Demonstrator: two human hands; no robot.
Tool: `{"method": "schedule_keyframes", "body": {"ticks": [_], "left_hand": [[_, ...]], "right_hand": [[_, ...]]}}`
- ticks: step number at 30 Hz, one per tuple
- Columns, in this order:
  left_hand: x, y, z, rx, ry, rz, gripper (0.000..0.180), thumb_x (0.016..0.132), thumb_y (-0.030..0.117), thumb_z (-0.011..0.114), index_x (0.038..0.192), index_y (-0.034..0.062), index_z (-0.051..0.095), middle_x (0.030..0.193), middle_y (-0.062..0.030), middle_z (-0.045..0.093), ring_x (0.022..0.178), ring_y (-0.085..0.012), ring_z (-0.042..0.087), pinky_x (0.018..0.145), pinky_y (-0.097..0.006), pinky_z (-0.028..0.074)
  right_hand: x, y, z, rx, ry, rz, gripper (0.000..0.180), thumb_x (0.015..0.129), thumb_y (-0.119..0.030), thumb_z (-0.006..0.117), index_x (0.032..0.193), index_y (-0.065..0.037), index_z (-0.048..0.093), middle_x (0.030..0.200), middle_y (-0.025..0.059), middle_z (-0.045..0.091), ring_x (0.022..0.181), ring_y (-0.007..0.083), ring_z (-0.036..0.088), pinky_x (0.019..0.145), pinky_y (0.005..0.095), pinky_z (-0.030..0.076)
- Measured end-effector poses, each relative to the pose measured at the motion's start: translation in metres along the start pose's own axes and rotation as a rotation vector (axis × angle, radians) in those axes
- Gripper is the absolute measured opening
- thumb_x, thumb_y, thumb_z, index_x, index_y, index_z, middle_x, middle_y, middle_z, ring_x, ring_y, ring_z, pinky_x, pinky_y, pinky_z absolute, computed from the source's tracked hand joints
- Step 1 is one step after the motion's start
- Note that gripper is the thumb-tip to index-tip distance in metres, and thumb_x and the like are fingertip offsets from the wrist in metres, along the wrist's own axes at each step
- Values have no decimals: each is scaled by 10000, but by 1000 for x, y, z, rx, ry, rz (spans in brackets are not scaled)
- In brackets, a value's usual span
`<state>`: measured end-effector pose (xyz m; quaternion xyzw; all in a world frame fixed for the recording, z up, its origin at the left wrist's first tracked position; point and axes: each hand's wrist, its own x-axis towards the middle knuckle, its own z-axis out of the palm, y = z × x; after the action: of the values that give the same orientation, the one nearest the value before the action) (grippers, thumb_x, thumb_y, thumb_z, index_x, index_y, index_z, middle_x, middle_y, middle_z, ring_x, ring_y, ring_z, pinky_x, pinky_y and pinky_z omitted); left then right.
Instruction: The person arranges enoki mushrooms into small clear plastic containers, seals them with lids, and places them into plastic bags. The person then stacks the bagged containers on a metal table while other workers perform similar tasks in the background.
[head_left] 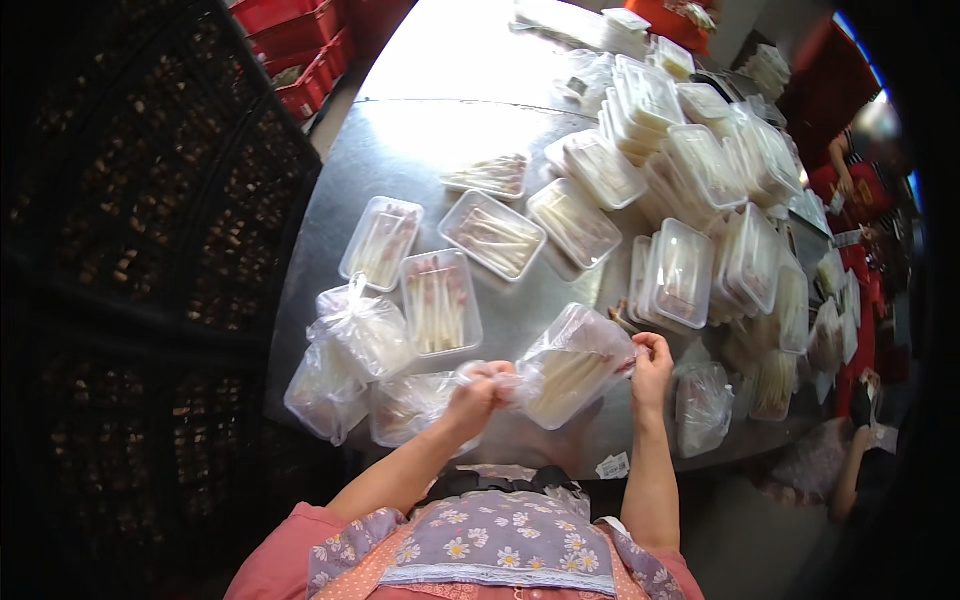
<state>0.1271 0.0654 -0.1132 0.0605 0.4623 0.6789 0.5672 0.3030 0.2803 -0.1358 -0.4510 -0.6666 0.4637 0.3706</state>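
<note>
Between my hands is a clear plastic tray of pale, slender stalks (566, 385), with a clear plastic bag (592, 333) drawn partly over it. My left hand (485, 390) is closed, gripping bunched bag film at the tray's left end. At the other end, my right hand (652, 362) pinches the bag near the tray's upper right corner. Beside my left wrist lies a bagged tray (400, 408). An uncovered tray of stalks with pinkish tips (441, 303) sits just beyond my left hand.
Two knotted bags (368, 335) lie at the left on the metal table (350, 150). Several filled trays (493, 235) spread across its middle; stacks of lidded trays (680, 275) crowd the right. Black crates (150, 230) rise along the left. Another person (850, 185) is at the far right.
</note>
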Motion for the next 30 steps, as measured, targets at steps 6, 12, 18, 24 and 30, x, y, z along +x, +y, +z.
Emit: {"method": "schedule_keyframes", "body": {"ticks": [6,12,18,24,30], "left_hand": [[-18,32,-33,534,167,126,251,852,308,628,875,65,568,711,-16,532,672,-162,536,646,-322,459],[3,30,-3,1507,106,486,388,761,306,734,1055,68,648,847,-125,633,855,-330,616,774,-386,494],[65,19,61,1492,49,647,330,791,329,696,1007,82,666,955,-135,654,896,-327,620,774,-408,494],[121,-4,47,1258,100,125,271,870,321,619,913,54,637,871,-145,663,798,-340,624,691,-426,471],[141,-36,14,791,51,13,372,937,369,555,810,20,590,746,-30,598,681,-159,544,622,-350,440]], "right_hand": [[-8,55,-18,435,219,595,148,799,52,543,895,-37,613,786,60,595,687,193,601,632,312,522],[-21,40,-2,500,-41,653,136,856,-58,561,979,-31,613,759,13,586,566,86,520,514,237,462],[-13,25,1,230,-115,510,151,912,-115,545,1010,-26,617,762,-17,545,615,65,492,553,202,416],[-26,-32,-13,-306,107,-256,309,735,38,540,1034,-22,589,931,85,572,743,189,558,685,261,459],[-56,-39,-4,-650,-280,-244,336,780,-137,683,1081,-25,583,1083,168,577,990,303,575,823,377,470]]}}
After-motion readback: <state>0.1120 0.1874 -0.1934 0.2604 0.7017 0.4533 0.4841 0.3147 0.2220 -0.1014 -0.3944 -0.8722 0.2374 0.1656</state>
